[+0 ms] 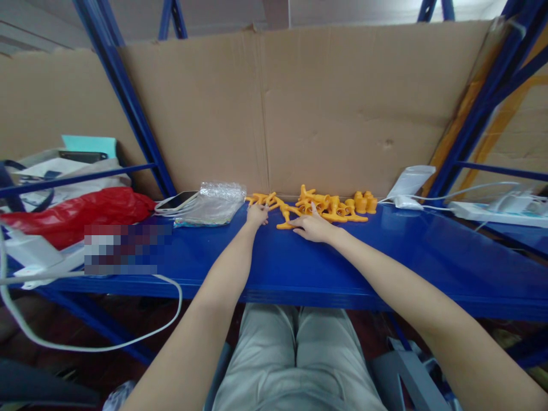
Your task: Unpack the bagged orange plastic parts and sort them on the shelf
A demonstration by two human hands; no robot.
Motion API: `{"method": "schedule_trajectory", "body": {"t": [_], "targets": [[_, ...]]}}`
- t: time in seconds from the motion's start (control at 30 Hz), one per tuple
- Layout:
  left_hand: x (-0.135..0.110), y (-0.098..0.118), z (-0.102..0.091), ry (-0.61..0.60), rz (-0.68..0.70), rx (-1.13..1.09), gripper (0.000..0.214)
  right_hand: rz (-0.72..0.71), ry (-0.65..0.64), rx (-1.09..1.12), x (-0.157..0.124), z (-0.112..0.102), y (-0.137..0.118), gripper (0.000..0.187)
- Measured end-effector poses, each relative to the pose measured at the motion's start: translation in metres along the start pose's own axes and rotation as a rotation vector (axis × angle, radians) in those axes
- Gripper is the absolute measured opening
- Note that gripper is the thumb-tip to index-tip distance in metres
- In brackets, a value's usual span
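Yellow-orange plastic pieces lie in a row along the back of the blue shelf. My left hand is at the left end of the row, its fingers bent together at a branched yellow-orange piece; the exact grip is small and partly hidden. My right hand rests palm down with fingers apart, touching the foot of another branched piece and the near edge of the heap. Beyond it are hollow cup-like pieces mixed with branched ones. Several short rounded pieces stand upright at the right end.
A clear plastic bag and a phone with a white cable lie left of my hands. Farther left are a red bag and a white cable loop. A power strip sits right; cardboard closes the back.
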State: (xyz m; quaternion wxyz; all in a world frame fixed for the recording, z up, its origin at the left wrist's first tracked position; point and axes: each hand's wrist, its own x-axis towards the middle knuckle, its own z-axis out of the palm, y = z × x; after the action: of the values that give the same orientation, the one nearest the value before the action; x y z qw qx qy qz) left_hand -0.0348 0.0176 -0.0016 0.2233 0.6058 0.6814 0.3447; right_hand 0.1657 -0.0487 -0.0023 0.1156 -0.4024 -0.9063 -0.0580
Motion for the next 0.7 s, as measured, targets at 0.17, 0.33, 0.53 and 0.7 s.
{"method": "schedule_trajectory", "body": {"t": [0.17,0.33,0.53,0.7], "targets": [[0.0010,-0.0005,0.0004,0.024,0.025,0.155,0.032,0.042,0.003,-0.009,0.0031,0.0031,-0.0016,0.043],[0.0004,-0.0016,-0.0013,0.074,0.084,0.240,0.033,0.068,0.032,-0.023,0.0031,0.0044,-0.0057,0.036],[0.0010,-0.0016,-0.0013,0.081,0.046,0.144,0.031,0.002,0.132,0.000,0.0027,0.0028,-0.0032,0.034],[0.0013,-0.0005,0.0023,0.082,0.016,-0.081,0.033,-0.076,0.273,0.077,0.0048,0.0008,0.0034,0.033]]}}
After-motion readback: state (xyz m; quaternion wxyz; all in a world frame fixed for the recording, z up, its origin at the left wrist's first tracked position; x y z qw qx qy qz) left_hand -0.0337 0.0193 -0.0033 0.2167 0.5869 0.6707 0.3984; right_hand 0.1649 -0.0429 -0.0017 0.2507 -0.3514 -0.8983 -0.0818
